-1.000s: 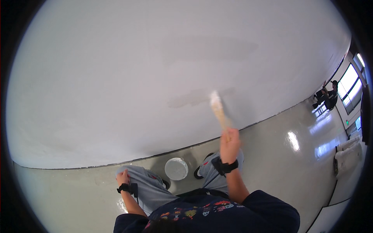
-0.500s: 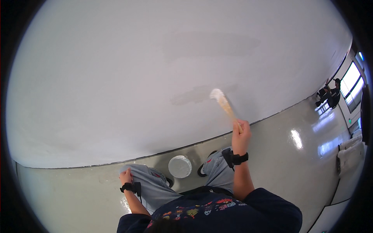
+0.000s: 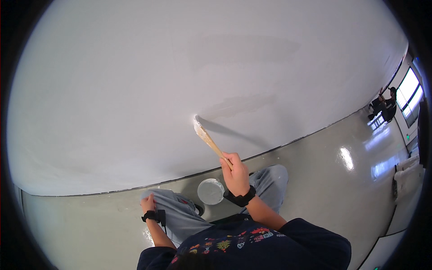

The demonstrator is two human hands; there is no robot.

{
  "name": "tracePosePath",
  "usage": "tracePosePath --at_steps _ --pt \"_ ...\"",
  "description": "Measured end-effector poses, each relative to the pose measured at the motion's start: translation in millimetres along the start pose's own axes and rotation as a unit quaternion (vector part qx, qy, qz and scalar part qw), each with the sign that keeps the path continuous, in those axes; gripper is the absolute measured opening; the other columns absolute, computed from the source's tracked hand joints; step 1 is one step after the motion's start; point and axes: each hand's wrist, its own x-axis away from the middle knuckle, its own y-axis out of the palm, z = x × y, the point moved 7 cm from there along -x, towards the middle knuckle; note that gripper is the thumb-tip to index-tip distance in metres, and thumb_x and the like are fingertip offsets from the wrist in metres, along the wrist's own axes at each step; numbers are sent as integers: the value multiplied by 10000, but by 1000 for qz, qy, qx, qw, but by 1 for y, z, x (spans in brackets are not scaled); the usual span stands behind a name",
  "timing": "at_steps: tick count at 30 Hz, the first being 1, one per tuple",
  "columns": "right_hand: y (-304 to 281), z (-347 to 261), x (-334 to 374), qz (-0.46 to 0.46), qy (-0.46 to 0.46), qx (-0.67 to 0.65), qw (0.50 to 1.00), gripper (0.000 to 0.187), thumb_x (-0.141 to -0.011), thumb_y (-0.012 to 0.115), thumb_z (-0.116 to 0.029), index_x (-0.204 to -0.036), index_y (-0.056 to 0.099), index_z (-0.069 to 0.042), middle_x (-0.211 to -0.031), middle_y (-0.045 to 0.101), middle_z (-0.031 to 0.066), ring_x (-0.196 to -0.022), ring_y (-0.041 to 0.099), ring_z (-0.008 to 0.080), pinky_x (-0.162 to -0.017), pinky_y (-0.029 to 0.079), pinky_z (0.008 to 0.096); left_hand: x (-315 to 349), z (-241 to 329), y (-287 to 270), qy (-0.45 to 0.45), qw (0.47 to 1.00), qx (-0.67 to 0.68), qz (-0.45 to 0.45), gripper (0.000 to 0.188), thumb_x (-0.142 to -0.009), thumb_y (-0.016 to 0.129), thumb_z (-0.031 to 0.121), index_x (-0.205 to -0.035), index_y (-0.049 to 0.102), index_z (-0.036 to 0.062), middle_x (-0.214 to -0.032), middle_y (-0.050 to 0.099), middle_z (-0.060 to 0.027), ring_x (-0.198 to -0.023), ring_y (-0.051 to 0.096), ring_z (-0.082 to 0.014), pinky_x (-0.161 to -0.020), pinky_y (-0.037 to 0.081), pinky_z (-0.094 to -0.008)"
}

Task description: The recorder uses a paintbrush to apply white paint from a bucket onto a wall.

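Observation:
My right hand [image 3: 235, 172] is closed around the wooden handle of a paintbrush [image 3: 208, 142]. The bristles, coated in white paint, meet the white wall [image 3: 112, 99] at the left end of a damp greyish streak [image 3: 240, 104]. A shadow of the brush falls on the wall to its right. On my left knee rests my left hand [image 3: 147, 204], its fingers curled in and no object visible in them. Between my legs a round tub [image 3: 210, 191] with white paint stands on the floor, just left of my right wrist.
A wider damp patch [image 3: 247, 48] marks the wall higher up. The wall meets the glossy grey floor [image 3: 315, 180] along a dark edge. Far off to the right, a person in dark clothes [image 3: 384, 105] is near a window [image 3: 408, 92]. White bundled material [image 3: 405, 177] lies at the right.
My right hand has swung left and slightly down with the paintbrush, carrying the bristles to the left end of the lower streak. My left hand stays on the knee.

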Motion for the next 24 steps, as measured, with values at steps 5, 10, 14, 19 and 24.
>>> tracePosePath --at_steps 5,10,14,19,24 --pt "-47 35 -11 87 32 62 994 128 -796 499 -156 -858 494 -44 -576 507 117 -506 511 256 -451 372 323 -2 -5 -1 -16 1000 -2 -19 408 -744 520 318 -469 489 19 -375 417 -35 -304 384 -112 -318 281 -251" --pt "-114 82 -21 207 59 116 970 115 -809 468 -135 -872 482 -41 -669 523 132 -592 523 251 -519 395 329 -2 1 3 2 1000 9 -26 405 -749 519 309 -470 482 17 -373 411 -32 -307 389 -115 -316 280 -249" --pt "-120 79 -22 236 47 146 960 139 -790 478 -113 -907 456 -43 -736 530 155 -643 527 298 -555 412 349 -5 0 0 24 1000 6 -9 403 -749 525 306 -471 479 19 -372 409 -30 -308 390 -115 -315 280 -249" --pt "-50 39 -8 108 53 99 988 171 -755 501 -99 -914 461 -52 -664 522 144 -606 523 327 -511 403 369 -3 2 1 3 1000 -7 -3 413 -748 529 310 -461 477 18 -374 414 -35 -305 385 -117 -318 281 -254" --pt "10 5 7 -75 -17 -47 996 133 -784 494 -139 -871 480 -39 -621 516 140 -557 504 307 -490 380 339 5 6 -1 -15 1000 -23 -6 423 -751 526 315 -452 472 21 -373 414 -34 -302 380 -119 -322 284 -256"
